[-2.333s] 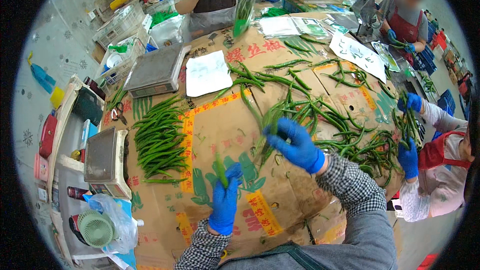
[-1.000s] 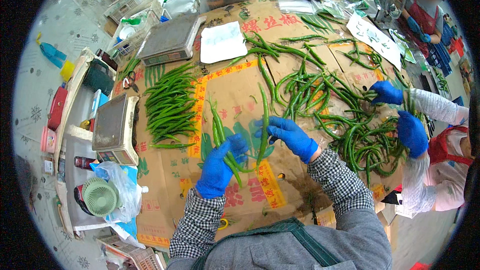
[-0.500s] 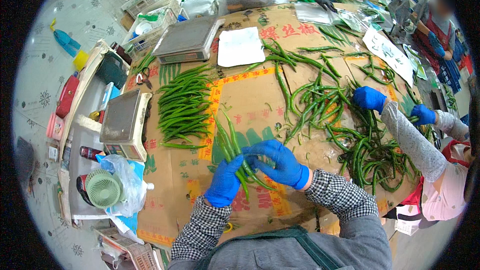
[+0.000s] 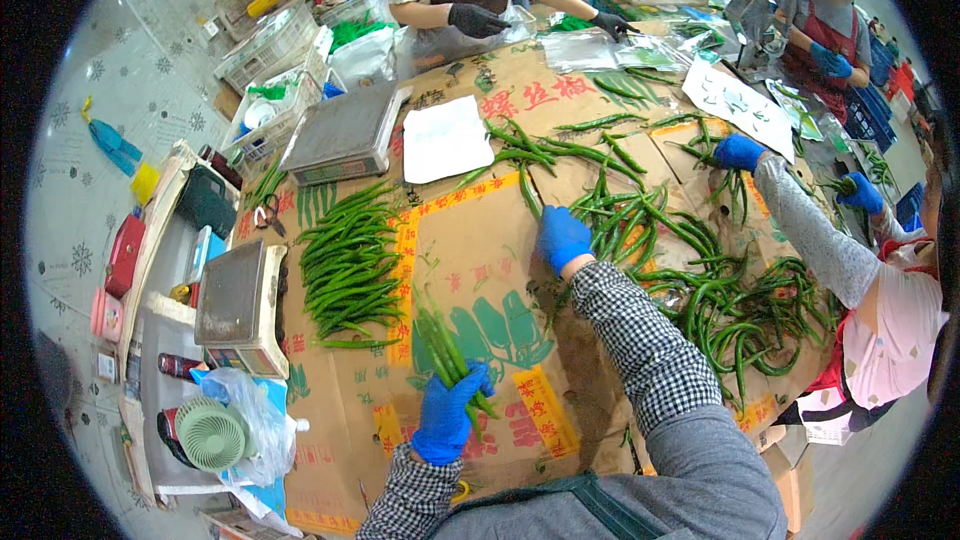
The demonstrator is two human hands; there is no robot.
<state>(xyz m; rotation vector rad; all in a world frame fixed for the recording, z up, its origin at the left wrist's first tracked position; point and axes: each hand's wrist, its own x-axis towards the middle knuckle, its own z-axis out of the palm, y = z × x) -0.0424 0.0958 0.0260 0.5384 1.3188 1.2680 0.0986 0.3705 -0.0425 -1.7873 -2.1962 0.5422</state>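
The left hand (image 4: 447,418), in a blue glove, is closed around a bunch of green chili peppers (image 4: 445,345) near the front of the cardboard-covered table (image 4: 480,240). The right hand (image 4: 563,237), also gloved, reaches farther out with fingers curled down onto the loose pepper pile (image 4: 700,270). A sorted pepper stack (image 4: 345,260) lies to the left.

Left hand (image 4: 447,418) and right hand (image 4: 563,237) in matt blue rubbery gloves; sleeves woven checked cloth. Green peppers (image 4: 448,350) smooth, glossy-skinned. Table cover (image 4: 480,270) matt printed cardboard, creased. Scale (image 4: 236,300) with dull brushed-metal pan. White paper sheet (image 4: 443,138) matt. Small fan (image 4: 209,432) pale green plastic.
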